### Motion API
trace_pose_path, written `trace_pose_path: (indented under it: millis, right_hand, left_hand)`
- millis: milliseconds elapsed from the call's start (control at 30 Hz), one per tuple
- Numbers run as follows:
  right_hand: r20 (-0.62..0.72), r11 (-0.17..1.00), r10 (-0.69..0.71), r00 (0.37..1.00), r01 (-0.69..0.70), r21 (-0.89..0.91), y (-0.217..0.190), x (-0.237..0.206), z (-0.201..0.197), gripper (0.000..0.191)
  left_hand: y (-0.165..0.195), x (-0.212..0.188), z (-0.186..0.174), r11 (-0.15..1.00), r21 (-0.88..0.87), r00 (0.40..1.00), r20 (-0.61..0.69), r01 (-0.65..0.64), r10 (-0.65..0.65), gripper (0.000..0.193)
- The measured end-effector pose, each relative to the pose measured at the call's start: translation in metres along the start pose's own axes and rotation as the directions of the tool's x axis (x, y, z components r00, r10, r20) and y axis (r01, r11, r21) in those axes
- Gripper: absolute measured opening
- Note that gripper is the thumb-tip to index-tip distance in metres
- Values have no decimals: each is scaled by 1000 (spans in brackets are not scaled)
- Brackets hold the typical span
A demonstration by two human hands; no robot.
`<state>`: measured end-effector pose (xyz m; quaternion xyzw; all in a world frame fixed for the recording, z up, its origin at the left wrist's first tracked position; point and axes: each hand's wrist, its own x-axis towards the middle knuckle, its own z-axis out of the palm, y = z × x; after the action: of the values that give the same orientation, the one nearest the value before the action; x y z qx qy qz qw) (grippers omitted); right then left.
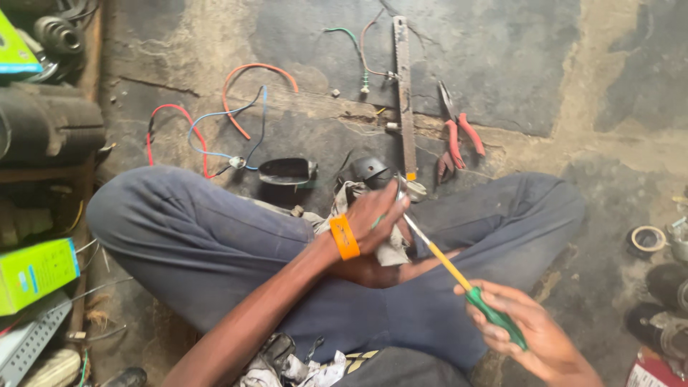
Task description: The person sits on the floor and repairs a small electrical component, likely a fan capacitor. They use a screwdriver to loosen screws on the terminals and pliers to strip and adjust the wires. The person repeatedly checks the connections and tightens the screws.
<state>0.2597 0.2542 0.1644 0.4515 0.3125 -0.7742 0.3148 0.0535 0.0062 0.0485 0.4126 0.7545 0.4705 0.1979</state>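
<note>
Two lime-green cardboard boxes sit at the left edge, one (13, 49) at the top corner, the other (34, 274) lower with a blue patch. Over the person's crossed legs, the right hand (534, 333) curls around the green handle of a screwdriver (459, 276) with a yellow and bare-metal shaft. Its tip meets a small metal part (410, 188) pinched in the left hand (376, 218), which wears an orange wristband (345, 237). Red-handled pliers (453, 140) lie on the cracked concrete floor (573, 86).
</note>
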Motion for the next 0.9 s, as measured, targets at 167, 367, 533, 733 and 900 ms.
trace_pose_path:
  millis: [167,367,533,733,900]
  right_hand:
    - [-146,959,242,959,-259,-114,-4,-35,-8,53]
    - [-272,937,329,904,-348,-23,-10,-45,4,49]
    - [-379,920,346,858,-389,-42,-25,-30,22,46]
    - [-430,870,301,851,-430,-241,-41,-18,22,43]
    - [-239,634,-10,971,-178,-752,-43,-9,11,46]
  left_hand:
    - [16,-32,20,984,3,983,53,-176,176,33]
    - [26,-36,37,998,-58,960,280,17,0,24]
    - [11,-33,38,955,-219,950,281,201,-135,30]
    - [-15,-38,46,975,-120,968,149,-185,203,22]
    - [-28,-41,56,985,-88,968,191,-149,164,23]
